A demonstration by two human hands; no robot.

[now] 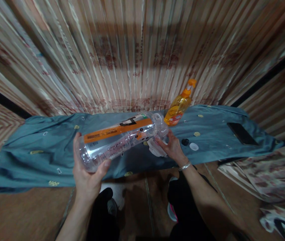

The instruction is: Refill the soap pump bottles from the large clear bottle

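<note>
A large clear plastic bottle (118, 137) with an orange and silver label lies tilted across the middle of the head view, its neck end up to the right. My left hand (88, 172) is wrapped round its base, thumb on the near side. At the neck end, the closed fingers of my right hand (171, 147) hold a crumpled white tissue (156, 149), against or just below the bottle. Part of those fingers is hidden behind the bottle. Just beyond stands a pump bottle of orange liquid (175, 112). A black cap (185, 142) and a white disc (194, 146) lie right of my right hand.
A bench with a teal patterned cloth (44, 144) runs across the view, against a hanging striped curtain (132, 57). On its right end lies a black phone (242, 133). Below are a tiled floor (137, 214) and my feet; patterned fabric hangs at the right.
</note>
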